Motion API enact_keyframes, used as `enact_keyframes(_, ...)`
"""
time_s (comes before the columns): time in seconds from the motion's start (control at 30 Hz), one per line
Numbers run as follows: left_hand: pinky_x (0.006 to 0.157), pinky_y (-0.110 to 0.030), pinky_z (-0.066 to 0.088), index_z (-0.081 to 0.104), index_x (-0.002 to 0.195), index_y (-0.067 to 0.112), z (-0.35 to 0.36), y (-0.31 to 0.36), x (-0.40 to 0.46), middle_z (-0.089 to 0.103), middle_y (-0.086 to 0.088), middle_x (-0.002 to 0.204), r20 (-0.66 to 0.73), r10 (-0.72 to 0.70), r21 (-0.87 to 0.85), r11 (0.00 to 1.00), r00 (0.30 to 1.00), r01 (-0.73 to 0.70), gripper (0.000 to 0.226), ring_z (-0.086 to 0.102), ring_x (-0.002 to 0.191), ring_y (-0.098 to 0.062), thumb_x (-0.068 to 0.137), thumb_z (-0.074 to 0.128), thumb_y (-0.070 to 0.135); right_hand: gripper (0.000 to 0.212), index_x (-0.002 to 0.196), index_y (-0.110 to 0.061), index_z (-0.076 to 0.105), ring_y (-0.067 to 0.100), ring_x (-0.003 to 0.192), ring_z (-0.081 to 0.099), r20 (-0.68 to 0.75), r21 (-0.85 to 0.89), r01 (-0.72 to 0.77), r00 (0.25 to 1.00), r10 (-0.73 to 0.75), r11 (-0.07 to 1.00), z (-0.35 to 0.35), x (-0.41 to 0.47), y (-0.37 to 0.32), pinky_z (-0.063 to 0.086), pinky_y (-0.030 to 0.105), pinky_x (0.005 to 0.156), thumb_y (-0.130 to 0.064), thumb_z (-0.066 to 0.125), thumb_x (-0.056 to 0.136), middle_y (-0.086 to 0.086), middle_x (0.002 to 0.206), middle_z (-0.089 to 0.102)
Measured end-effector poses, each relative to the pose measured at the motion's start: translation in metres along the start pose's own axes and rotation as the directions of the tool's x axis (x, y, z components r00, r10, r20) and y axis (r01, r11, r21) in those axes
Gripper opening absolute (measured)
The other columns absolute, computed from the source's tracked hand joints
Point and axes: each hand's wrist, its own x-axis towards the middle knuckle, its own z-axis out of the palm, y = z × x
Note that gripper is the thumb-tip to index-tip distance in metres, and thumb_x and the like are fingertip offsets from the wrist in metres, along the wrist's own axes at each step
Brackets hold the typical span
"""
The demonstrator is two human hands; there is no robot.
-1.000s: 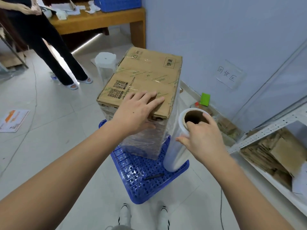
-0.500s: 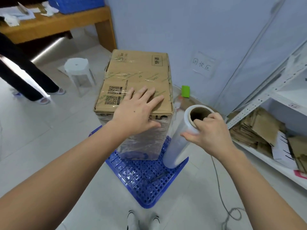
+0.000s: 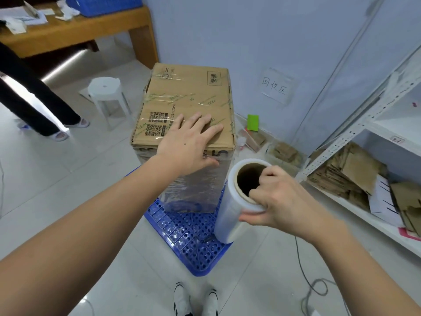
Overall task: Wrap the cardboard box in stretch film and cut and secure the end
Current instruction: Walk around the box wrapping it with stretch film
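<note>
A tall cardboard box (image 3: pixel 189 94) stands upright on a blue perforated plastic pallet (image 3: pixel 182 233). Clear stretch film covers its sides. My left hand (image 3: pixel 189 144) lies flat with spread fingers on the near edge of the box top. My right hand (image 3: pixel 275 199) grips the top rim of the stretch film roll (image 3: pixel 232 210), with fingers hooked into its cardboard core. The roll is upright, just right of the box's near corner, and film runs from it to the box.
A white metal shelf (image 3: pixel 373 124) with flattened cardboard stands at the right. A white stool (image 3: pixel 107 92) and a wooden table (image 3: pixel 75 30) are behind the box at left. A person's legs (image 3: pixel 34 99) stand at the far left. A cable (image 3: pixel 314 286) lies on the floor.
I have stepped rightward around the box. My right hand has carried the roll toward me along the box's right side. My left hand has stayed pressed on the box top.
</note>
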Motion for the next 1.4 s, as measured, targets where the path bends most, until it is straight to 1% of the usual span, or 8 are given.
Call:
enact_keyframes(0.17,0.124,-0.058,0.016,0.015,0.159,0.038,0.001,0.002,-0.001,0.02,-0.003,0.168,0.006,-0.009,0.015,1.0,1.0,0.009,0.095,0.015,0.156,-0.028,0.083,0.052,0.083,0.048,0.06,-0.02,0.045,0.02,0.058,0.038,0.075,0.064,0.148,0.985,-0.153,0.987,-0.002,0.001,-0.017,0.047,0.036,0.09,-0.049,0.08,0.075,-0.004,0.051,0.049)
enact_keyframes(0.63,0.125,-0.055,0.014,0.014,0.158,0.04,0.002,0.004,-0.005,0.019,-0.001,0.169,0.031,-0.038,0.023,0.999,0.999,0.037,0.098,0.015,0.156,-0.027,0.08,0.051,0.086,0.034,0.071,-0.022,0.055,0.019,0.07,0.05,0.307,0.087,0.188,0.929,-0.206,0.978,-0.003,0.017,-0.051,0.026,0.031,0.115,-0.045,0.079,0.071,-0.008,0.062,0.057)
enact_keyframes(0.87,0.125,-0.057,0.011,0.01,0.16,0.038,-0.001,0.002,-0.004,0.014,-0.002,0.17,0.066,-0.004,0.003,1.0,0.998,0.004,0.109,0.01,0.157,-0.029,0.074,0.055,0.088,0.027,0.078,-0.021,0.047,0.021,0.065,0.049,0.299,-0.079,-0.021,0.953,0.044,0.997,-0.002,0.01,-0.1,0.032,0.037,0.113,-0.023,0.073,0.068,-0.006,0.062,0.052)
enact_keyframes(0.97,0.125,-0.058,0.006,0.01,0.162,0.038,-0.005,-0.003,-0.004,0.009,-0.002,0.171,0.132,0.033,-0.064,0.998,0.991,-0.024,0.109,0.005,0.157,-0.029,0.076,0.058,0.085,0.035,0.072,-0.021,0.044,0.021,0.064,0.046,0.207,-0.127,-0.204,0.952,0.227,0.971,0.005,0.014,-0.123,0.036,0.038,0.11,-0.048,0.067,0.071,-0.006,0.058,0.048)
enact_keyframes(1.03,0.125,-0.058,0.0,0.019,0.162,0.039,-0.015,-0.01,-0.003,0.011,0.0,0.172,0.18,0.083,-0.237,0.971,0.98,-0.039,0.096,0.004,0.158,-0.024,0.083,0.057,0.079,0.05,0.068,-0.021,0.05,0.019,0.064,0.047,0.159,-0.166,-0.311,0.928,0.336,0.936,0.009,0.022,-0.13,0.032,0.037,0.11,-0.07,0.064,0.07,-0.007,0.056,0.049)
enact_keyframes(1.13,0.125,-0.044,0.011,0.04,0.155,0.034,-0.038,-0.035,-0.007,0.032,0.005,0.165,0.161,0.176,-0.551,0.832,0.971,-0.059,0.071,0.024,0.153,-0.017,0.093,0.06,0.063,0.05,0.065,-0.021,0.052,0.02,0.059,0.049,0.158,-0.226,-0.384,0.892,0.423,0.895,0.014,0.035,-0.137,0.032,0.036,0.106,-0.067,0.073,0.068,-0.007,0.053,0.049)
enact_keyframes(1.23,0.118,-0.036,0.025,0.044,0.153,0.033,-0.044,-0.079,-0.016,0.039,0.005,0.161,0.144,0.315,-0.416,0.879,0.938,-0.231,0.075,0.034,0.147,-0.019,0.089,0.06,0.07,0.042,0.066,-0.021,0.05,0.02,0.052,0.047,0.142,-0.274,-0.455,0.852,0.504,0.847,0.02,0.046,-0.149,0.032,0.038,0.104,-0.042,0.085,0.062,-0.006,0.051,0.046)
enact_keyframes(1.4,0.127,-0.051,0.001,0.007,0.161,0.049,-0.018,-0.139,-0.033,0.0,0.012,0.172,0.196,0.434,-0.167,0.898,0.879,-0.406,0.105,0.001,0.158,-0.016,0.074,0.044,0.095,0.026,0.071,-0.021,0.041,0.021,0.055,0.036,0.015,-0.309,-0.579,0.79,0.613,0.754,0.037,0.062,-0.172,0.034,0.041,0.108,-0.024,0.066,0.065,-0.005,0.052,0.044)
